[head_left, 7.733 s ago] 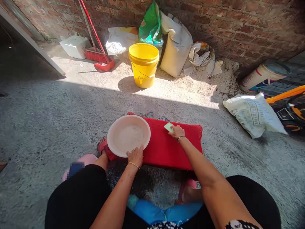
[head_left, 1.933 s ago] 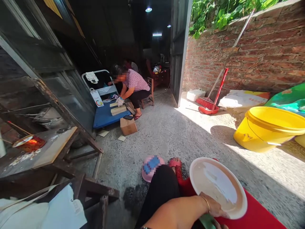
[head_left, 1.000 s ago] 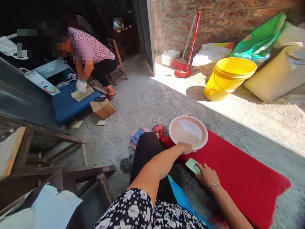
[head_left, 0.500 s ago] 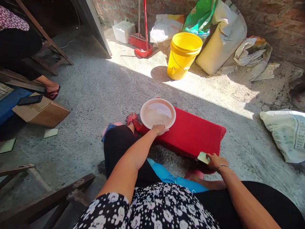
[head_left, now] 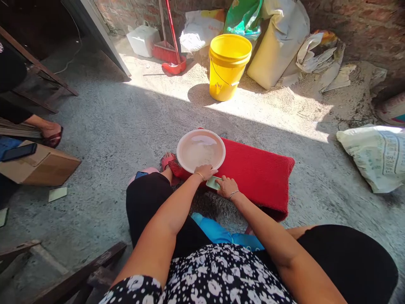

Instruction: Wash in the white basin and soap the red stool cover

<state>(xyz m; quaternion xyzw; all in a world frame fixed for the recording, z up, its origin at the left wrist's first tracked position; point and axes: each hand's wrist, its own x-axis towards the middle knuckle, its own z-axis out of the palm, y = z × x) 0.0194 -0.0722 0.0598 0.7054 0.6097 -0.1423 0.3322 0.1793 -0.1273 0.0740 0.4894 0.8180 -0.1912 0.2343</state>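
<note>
From the head view, I sit over a rough grey concrete floor (head_left: 110, 109) that runs to a brick wall (head_left: 367, 21), with a strip of sunlight along its far part. In that strip stand a yellow bucket (head_left: 225, 76), a white box (head_left: 143, 41), a red broom (head_left: 165, 51) with its dustpan (head_left: 174, 67), and a tall beige sack (head_left: 268, 55) leaning at the wall; 1 printed bag (head_left: 376, 160) lies on its side at my right. At the left edge, another person's sandalled foot (head_left: 52, 131) is near a cardboard box (head_left: 44, 164). Before me is a low bench (head_left: 262, 171) covered in red cloth, with a pale basin (head_left: 200, 155) on its left end. My left arm reaches forward and my left hand (head_left: 206, 172) lies partly curled at the basin's near rim; I can't tell whether it grips. My right arm angles inward, and my right hand (head_left: 228, 187) has its fingers closed on the right end of a flat green piece (head_left: 213, 183), held at the bench's near edge, just beside my left hand.
</note>
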